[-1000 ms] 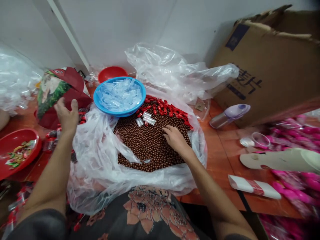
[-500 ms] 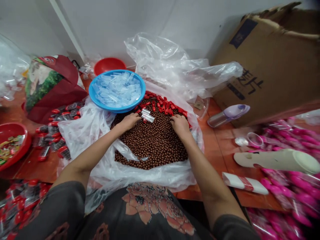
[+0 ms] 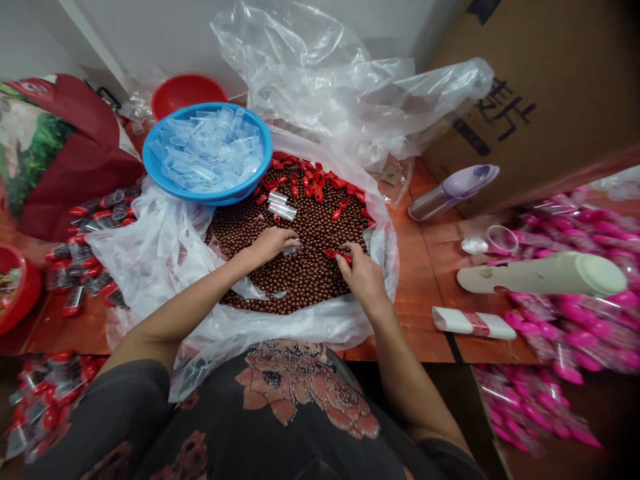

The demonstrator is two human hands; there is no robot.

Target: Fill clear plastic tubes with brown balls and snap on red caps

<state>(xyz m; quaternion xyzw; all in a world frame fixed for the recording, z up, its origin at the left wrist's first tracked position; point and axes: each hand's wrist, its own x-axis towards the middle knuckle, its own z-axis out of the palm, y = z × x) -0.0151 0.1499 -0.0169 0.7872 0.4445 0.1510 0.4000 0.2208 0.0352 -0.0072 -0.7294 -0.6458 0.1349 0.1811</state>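
Observation:
My left hand [image 3: 273, 245] is closed on a short clear plastic tube [image 3: 291, 247], just over a heap of small round brown balls [image 3: 300, 287]. My right hand [image 3: 364, 272] pinches a small red plastic piece [image 3: 338, 255] between thumb and fingers, above the right part of the same heap. The balls lie in a spread white plastic bag [image 3: 310, 333]. Beyond my hands, a few clear tubes [image 3: 282, 207] rest on the balls, and many loose red pieces [image 3: 315, 180] lie along the far edge.
A blue basin [image 3: 150, 157] full of clear tubes stands at the back left, before a red bowl [image 3: 187, 91]. Filled red-capped tubes [image 3: 75, 300] lie left. At right are a cardboard box [image 3: 550, 100], a purple-lidded bottle [image 3: 453, 190], a pale cylinder [image 3: 540, 273] and pink-ended packs [image 3: 585, 327].
Both hands have come nearer to me from the far part of the heap. A clear tube now shows in my left hand and a red piece in my right. The view has shifted.

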